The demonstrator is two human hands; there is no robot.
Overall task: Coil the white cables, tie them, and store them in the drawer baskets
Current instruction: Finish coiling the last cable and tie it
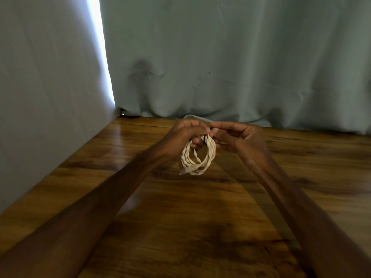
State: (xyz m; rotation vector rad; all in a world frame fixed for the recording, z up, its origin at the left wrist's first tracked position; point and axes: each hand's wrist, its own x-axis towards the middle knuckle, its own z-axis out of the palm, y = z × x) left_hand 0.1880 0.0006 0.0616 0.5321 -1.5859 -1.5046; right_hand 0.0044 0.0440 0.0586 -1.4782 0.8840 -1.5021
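Observation:
A white twisted cable hangs as a small coil above the wooden table, its clear plug at the bottom left of the loop. My left hand grips the top of the coil from the left. My right hand pinches a thin black tie that wraps the coil's top. Both hands meet at the coil, held a little above the tabletop. No drawer or basket is in view.
Pale grey-green curtains hang behind the table and along its left side, with a bright gap of light between them. The curtain hem rests on the table's far edge.

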